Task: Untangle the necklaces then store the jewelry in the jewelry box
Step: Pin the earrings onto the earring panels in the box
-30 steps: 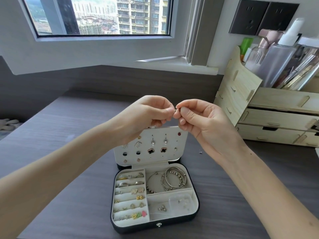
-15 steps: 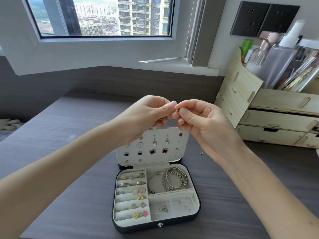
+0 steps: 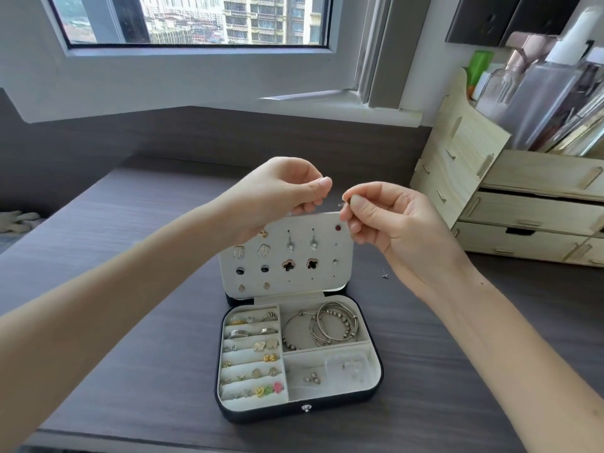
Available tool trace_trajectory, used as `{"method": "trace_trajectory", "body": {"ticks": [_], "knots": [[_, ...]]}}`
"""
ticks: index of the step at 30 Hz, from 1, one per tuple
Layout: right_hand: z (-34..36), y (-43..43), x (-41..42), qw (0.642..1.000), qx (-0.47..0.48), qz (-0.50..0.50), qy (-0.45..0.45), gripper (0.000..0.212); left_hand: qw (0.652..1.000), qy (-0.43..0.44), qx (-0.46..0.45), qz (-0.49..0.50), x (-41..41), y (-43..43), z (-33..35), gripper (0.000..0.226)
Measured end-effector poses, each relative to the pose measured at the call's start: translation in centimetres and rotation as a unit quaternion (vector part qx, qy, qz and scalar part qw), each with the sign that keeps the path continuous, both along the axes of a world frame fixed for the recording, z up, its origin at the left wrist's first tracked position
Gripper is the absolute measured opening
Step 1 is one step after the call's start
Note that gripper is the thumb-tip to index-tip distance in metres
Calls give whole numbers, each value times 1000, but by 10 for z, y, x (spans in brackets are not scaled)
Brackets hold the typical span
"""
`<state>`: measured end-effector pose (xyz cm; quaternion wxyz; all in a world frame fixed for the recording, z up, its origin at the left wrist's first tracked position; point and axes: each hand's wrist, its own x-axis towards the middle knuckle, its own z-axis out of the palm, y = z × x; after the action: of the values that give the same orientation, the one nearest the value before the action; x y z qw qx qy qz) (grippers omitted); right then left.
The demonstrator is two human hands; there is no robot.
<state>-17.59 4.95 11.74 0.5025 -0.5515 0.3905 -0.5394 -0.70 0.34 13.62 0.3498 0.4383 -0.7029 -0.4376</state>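
**Two hands pinched shut above the open box**

The left hand (image 3: 281,194) is raised above the box with its fingers curled in and its thumb tip pressed to the forefinger. Nothing shows between those tips, and I cannot tell whether they hold anything. The right hand (image 3: 395,223) hangs just beside it, a small gap apart. Its thumb and forefinger pinch a tiny silvery piece (image 3: 342,206), too small to identify, and its other fingers are folded.

Below both hands, the black, cream-lined, rounded-rectangle jewelry box (image 3: 261,415) lies open on the dark grey wood-grain table (image 3: 147,380), its lid panel (image 3: 327,279) standing upright.

- The lid panel carries five pairs of earrings: two glittery rectangles (image 3: 238,252), two crystal drops (image 3: 290,245), two dark round studs (image 3: 240,271), two black clovers (image 3: 289,265) and two pale ovals (image 3: 242,288).
- It also carries one red stud (image 3: 338,228) and one small pale stud (image 3: 335,262). A gold piece is half hidden by the left hand.
- The base has three sections. On the left are six padded rows of rings and small earrings (image 3: 251,358).
- At rear right lie thin silver bangles (image 3: 330,325), overlapping too much to count.
- At front right sit one clear plastic case (image 3: 346,366) and one small metal cluster (image 3: 312,379).

One loose silver stud (image 3: 385,274) lies on the table near the right wrist. A pale wooden drawer organiser (image 3: 523,210) stands at the right.
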Motion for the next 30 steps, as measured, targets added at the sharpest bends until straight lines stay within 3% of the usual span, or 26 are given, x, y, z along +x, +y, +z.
{"method": "trace_trajectory", "body": {"ticks": [5,11,20,30], "knots": [[-21,11,-17,993,12,-31,113,12,992,-108,-57,19,1,-3,-3,13],[-32,13,-22,994,-8,-70,82,15,984,-160,-77,2,4,-8,-6,11],[-54,1,-2,981,-57,-106,154,16,964,-223,-147,-9,-3,-8,-12,8],[-56,-4,-3,973,-49,-126,189,19,948,-252,-194,1,-6,-6,-24,28]]}}
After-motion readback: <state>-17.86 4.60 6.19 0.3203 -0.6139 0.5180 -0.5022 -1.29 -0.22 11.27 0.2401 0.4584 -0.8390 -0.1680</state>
